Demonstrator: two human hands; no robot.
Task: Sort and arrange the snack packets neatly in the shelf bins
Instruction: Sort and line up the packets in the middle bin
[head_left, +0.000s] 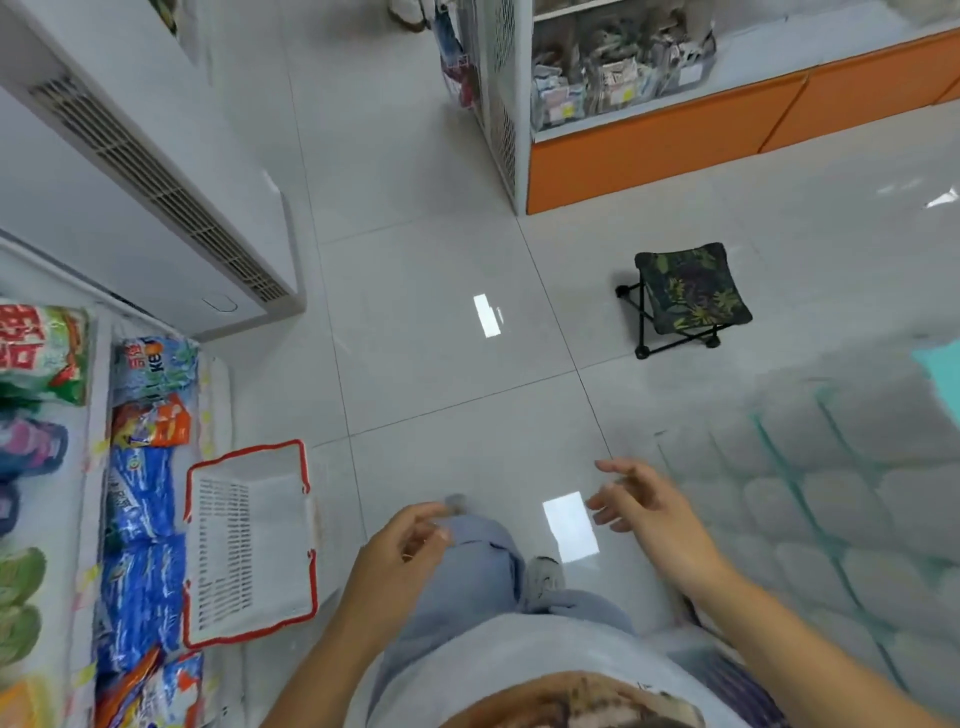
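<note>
Along the left edge, blue and orange snack packets (140, 519) lie in the shelf bins (96, 467). A white basket (270, 545) with a red rim sits on the floor, just beside the shelf front. The left hand (410, 540) hangs over the trouser leg, fingers loosely curled and empty. Bare floor tiles (441, 364) stretch ahead. The right hand (649, 506) is relaxed, its fingers spread and holding nothing. A folding stool (691, 291) stands well apart to the right.
</note>
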